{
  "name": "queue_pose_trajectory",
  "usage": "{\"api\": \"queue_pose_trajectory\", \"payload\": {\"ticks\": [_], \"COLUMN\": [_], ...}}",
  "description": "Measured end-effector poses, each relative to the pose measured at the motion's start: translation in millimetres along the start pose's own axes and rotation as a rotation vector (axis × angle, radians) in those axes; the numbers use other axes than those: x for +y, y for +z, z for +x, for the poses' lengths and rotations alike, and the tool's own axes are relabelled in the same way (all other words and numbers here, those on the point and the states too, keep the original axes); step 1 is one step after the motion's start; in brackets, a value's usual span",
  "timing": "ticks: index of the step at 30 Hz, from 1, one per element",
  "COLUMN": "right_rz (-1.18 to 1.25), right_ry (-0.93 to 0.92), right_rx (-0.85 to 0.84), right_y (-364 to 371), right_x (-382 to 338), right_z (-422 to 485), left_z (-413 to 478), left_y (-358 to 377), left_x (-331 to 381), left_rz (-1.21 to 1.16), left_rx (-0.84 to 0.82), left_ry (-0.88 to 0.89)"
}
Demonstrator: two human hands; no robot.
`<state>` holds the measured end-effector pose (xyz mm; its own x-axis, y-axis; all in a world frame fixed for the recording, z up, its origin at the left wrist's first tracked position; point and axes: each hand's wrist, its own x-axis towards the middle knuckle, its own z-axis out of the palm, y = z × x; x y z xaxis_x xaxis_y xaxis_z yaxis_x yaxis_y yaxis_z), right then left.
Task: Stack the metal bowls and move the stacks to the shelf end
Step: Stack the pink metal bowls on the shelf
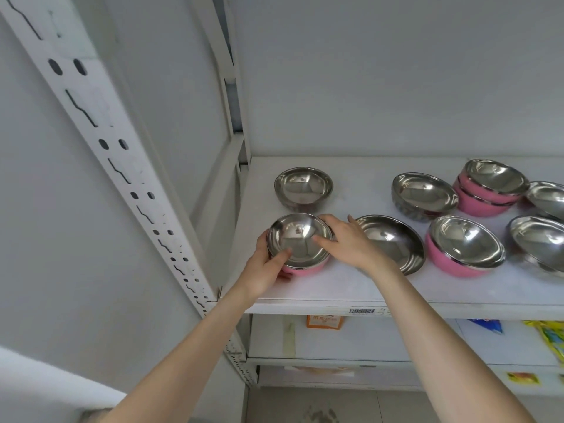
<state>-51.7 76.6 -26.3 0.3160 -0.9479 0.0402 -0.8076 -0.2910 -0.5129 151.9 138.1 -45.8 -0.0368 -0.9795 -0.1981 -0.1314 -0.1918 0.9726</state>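
Observation:
A short stack of pink-sided metal bowls (297, 242) stands at the front left end of the white shelf (335, 288). My left hand (265, 270) grips its left side and my right hand (351, 242) grips its right rim. Behind the stack sits a single steel bowl (303, 187). A wide steel bowl (393, 239) lies just right of my right hand, partly hidden by my wrist. Further right are a pink stack (464, 248), a steel bowl (424, 193), a taller pink stack (491, 187) and two more steel bowls (540, 242) at the frame edge.
A perforated white upright (122, 166) and a side panel close the shelf on the left. A white back wall stands behind the bowls. Lower shelves hold an orange packet (325, 322) and coloured packets (546, 337). A barcode label (361, 311) marks the shelf's front edge.

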Motion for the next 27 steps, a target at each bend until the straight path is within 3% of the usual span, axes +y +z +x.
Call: {"api": "queue_pose_trajectory", "payload": {"ticks": [13, 27], "right_rz": [0.687, 0.780], "right_ry": [0.016, 0.016], "right_rx": [0.086, 0.058], "right_y": [-43.3, -139.7], "right_x": [-6.5, 74.8], "right_z": [-30.7, -81.9], "left_z": [-19.4, -30.0], "left_y": [17.0, 142.2], "left_x": [47.4, 94.8], "left_rz": [-0.108, -0.198], "left_rx": [-0.058, -0.053], "left_ry": [0.101, 0.138]}}
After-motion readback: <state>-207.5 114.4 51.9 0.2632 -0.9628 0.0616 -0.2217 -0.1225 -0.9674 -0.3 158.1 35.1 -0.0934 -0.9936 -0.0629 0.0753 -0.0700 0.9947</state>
